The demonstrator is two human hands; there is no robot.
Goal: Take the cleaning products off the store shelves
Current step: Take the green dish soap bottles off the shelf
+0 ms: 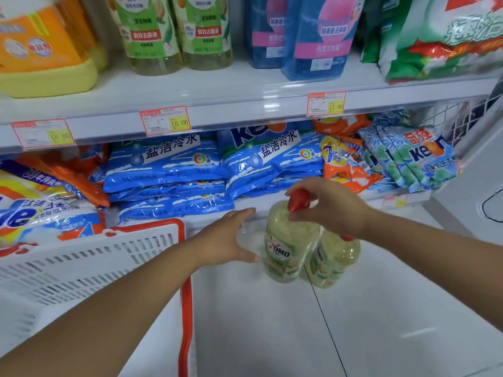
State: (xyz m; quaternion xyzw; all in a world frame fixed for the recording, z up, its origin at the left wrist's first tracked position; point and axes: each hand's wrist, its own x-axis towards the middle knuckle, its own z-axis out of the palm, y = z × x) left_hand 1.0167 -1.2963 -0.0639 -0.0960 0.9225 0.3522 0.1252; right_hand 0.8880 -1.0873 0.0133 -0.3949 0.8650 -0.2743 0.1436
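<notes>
A twin pack of pale yellow-green OMO bottles (288,248) with red caps hangs above the floor tiles, wrapped in clear film. My right hand (329,205) grips the red cap of the nearer bottle from above. My left hand (231,238) is open with straight fingers, just left of the pack, close to its side. Blue detergent bags (168,170) lie stacked on the lower shelf behind. Green bottles (177,31) and blue bottles (313,34) stand on the upper shelf (245,102).
A white shopping basket (89,259) with red rim and handle sits at lower left, a bag of detergent (32,213) beside it. Orange jugs (40,50) stand upper left, green powder bags (449,39) upper right. White floor tiles (381,322) spread below.
</notes>
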